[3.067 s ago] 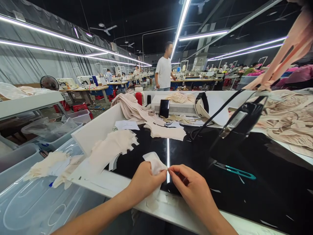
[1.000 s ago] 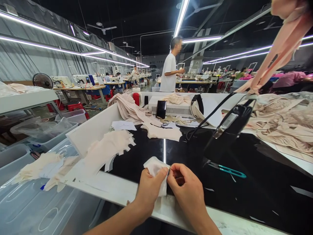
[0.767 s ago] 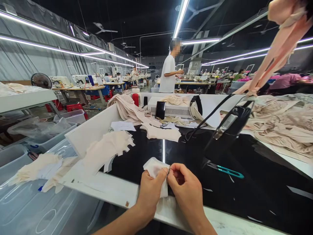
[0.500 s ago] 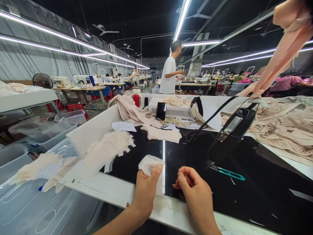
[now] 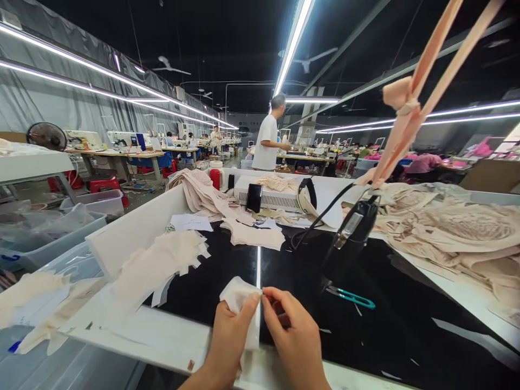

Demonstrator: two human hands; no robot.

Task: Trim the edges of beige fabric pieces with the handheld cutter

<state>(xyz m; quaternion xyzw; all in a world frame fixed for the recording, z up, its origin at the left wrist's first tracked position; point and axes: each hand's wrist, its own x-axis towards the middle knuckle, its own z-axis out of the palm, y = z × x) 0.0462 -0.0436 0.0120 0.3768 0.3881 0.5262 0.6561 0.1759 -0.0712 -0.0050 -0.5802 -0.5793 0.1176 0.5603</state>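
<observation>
My left hand [image 5: 233,330] is closed round a pale, cream-white piece of fabric [image 5: 238,295], its thumb pressed on the upper right corner. Part of the piece sticks up above the fingers and part hangs below them. My right hand [image 5: 294,330] is pinched, its fingertips at the fabric's edge beside the left thumb; whether they grip the edge or a thread is too small to tell. Teal-handled thread snips [image 5: 351,298] lie to the right on the black tabletop [image 5: 385,336]. A black handheld tool [image 5: 351,233] hangs above them from pink fabric strips [image 5: 396,141].
Cut cream pieces [image 5: 162,260] lie at left, with more stacked pieces [image 5: 254,234] behind. A phone [image 5: 254,197] leans on a white vented box [image 5: 239,190]. Beige fabric [image 5: 450,216] is heaped at right. Plastic bins [image 5: 81,233] stand left. A person [image 5: 267,138] stands beyond the table.
My right hand has moved left and its pinched fingertips have come to the edge of the fabric in my left hand. The view has shifted, so the table scene sits further left.
</observation>
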